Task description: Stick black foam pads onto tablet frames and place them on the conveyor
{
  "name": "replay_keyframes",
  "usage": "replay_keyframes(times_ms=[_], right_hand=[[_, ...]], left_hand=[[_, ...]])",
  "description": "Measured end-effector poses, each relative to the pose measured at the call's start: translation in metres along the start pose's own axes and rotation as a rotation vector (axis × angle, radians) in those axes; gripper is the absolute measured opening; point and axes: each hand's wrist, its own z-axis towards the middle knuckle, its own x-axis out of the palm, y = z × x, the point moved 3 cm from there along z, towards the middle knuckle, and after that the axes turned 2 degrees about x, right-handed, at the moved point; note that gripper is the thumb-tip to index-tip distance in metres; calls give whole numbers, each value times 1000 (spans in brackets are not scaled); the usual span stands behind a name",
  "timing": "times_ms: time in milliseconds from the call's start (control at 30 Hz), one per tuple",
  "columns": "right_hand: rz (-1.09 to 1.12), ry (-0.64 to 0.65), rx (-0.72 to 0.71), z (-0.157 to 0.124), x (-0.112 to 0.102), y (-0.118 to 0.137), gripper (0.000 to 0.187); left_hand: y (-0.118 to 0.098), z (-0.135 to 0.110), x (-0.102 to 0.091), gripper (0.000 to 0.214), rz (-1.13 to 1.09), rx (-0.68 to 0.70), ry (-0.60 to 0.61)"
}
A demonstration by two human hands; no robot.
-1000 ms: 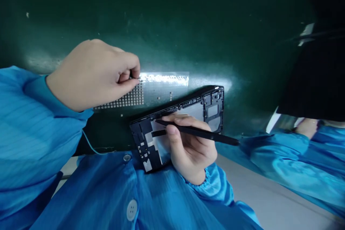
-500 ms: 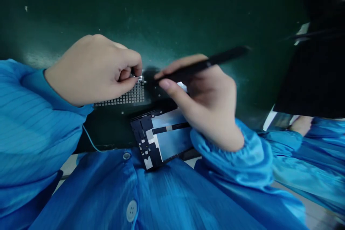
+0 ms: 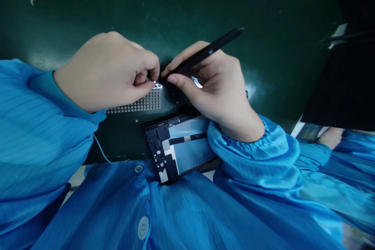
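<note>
My left hand [image 3: 108,70] is closed in a pinch on the corner of a clear sheet [image 3: 140,103] that carries a grid of several small square pads and lies on the dark green table [image 3: 190,4]. My right hand [image 3: 218,86] grips a thin black stylus [image 3: 205,52] like a pen. The stylus tip sits at the sheet's corner, right beside my left fingertips. A black phone frame [image 3: 175,148] with a shiny middle panel lies at the table's near edge, under my right wrist and partly hidden by the sleeve.
Blue smock sleeves and the buttoned smock front [image 3: 140,211] fill the lower view. Another person's blue sleeve [image 3: 345,172] is at the right edge. A dark object [image 3: 345,86] stands at the right on the table.
My right hand left the phone frame and carried the stylus up to the sheet's corner beside my left fingers. The left hand kept its pinch.
</note>
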Motion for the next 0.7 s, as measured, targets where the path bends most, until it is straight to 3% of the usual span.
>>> replay_keyframes(times_ms=[133, 233, 300, 367, 500, 700], right_hand=[[151, -85, 49, -23, -3, 5, 24], [195, -386, 69, -75, 9, 5, 11], [195, -600, 58, -109, 23, 1, 15], [173, -730, -1, -130, 38, -4, 16], [30, -745, -104, -131, 54, -10, 18], [-62, -687, -135, -131, 51, -1, 26]], left_hand=[[1, -1, -1, 25, -40, 33, -21], [2, -3, -1, 36, -40, 24, -46], [1, -4, -1, 40, -35, 23, -57], [0, -4, -1, 42, -41, 27, -61], [0, -4, -2, 47, -49, 15, -64], [1, -3, -1, 55, -30, -6, -49]])
